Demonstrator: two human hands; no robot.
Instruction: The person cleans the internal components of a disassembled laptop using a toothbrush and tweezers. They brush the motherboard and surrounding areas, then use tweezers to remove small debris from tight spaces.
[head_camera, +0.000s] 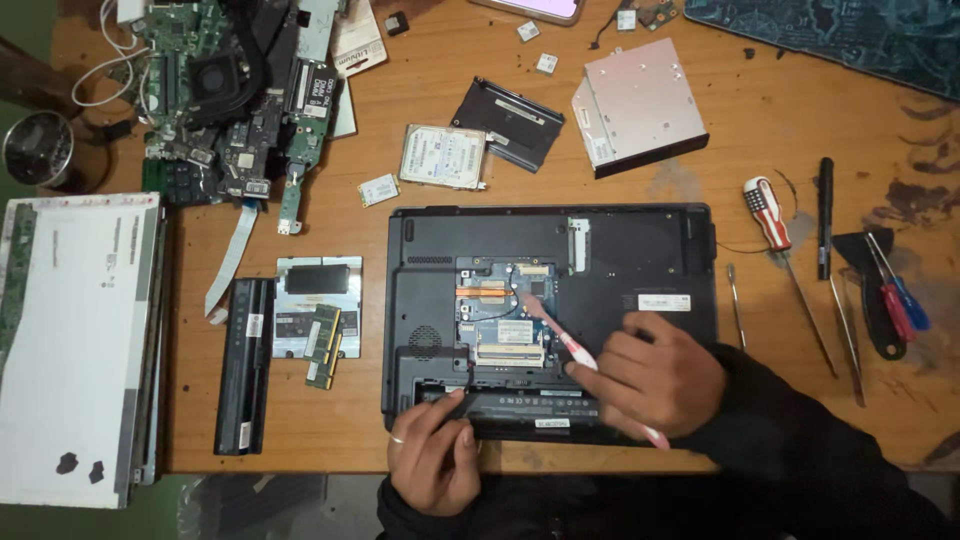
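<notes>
Black plastic fills the middle of the head view: an upturned laptop base (550, 320) lies near the front edge of the wooden table (720, 110), its bottom hatch open on bare circuitry. The right hand (650, 385) rests on the base's front right part, fingers curled closed around a pink-and-white brush (560, 335) whose tip reaches into the open bay. The left hand (432, 455) sits at the base's front left corner, index finger and thumb pinched lightly on the front rim, the other fingers folded; it grips nothing loose.

Bare wood runs along the front edge left of the base, up to a black battery (243, 365) and a small cover plate with memory sticks (318, 310). A white screen panel (75, 345) overhangs the left edge. Toward the back edge lie a hard drive (442, 157), a silver optical drive (638, 108) and stripped boards (225, 90). Screwdrivers (790, 260) crowd the right side, leaving a narrow strip beside the base.
</notes>
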